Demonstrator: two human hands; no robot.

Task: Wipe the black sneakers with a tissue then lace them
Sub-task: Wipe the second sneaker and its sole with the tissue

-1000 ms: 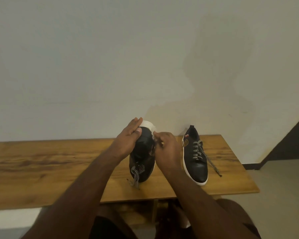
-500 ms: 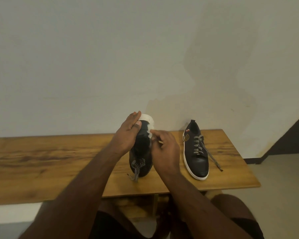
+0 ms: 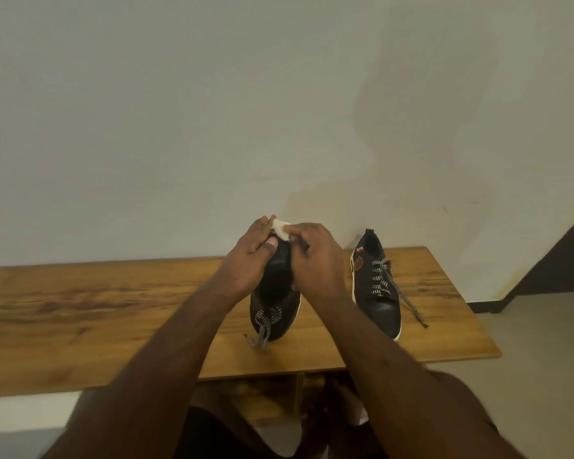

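Note:
A black sneaker (image 3: 275, 293) with a white sole stands on end on the wooden table (image 3: 113, 309), toe up, its patterned laces hanging at the bottom. My left hand (image 3: 249, 263) grips its upper left side near the toe. My right hand (image 3: 318, 256) is closed at the toe and presses a small white tissue (image 3: 280, 226) against it; most of the tissue is hidden by my fingers. The second black sneaker (image 3: 378, 303) lies flat on the table to the right, toe toward me, with one lace end trailing off to the right.
A plain pale wall (image 3: 212, 111) rises right behind the table. The table's right edge (image 3: 461, 293) drops to a grey floor, and a dark opening (image 3: 560, 260) is at the far right. My knees show below the table's front edge.
My right hand has moved with the tissue from the sneaker's right side up to its toe. My left hand keeps its grip, and the second sneaker has not moved.

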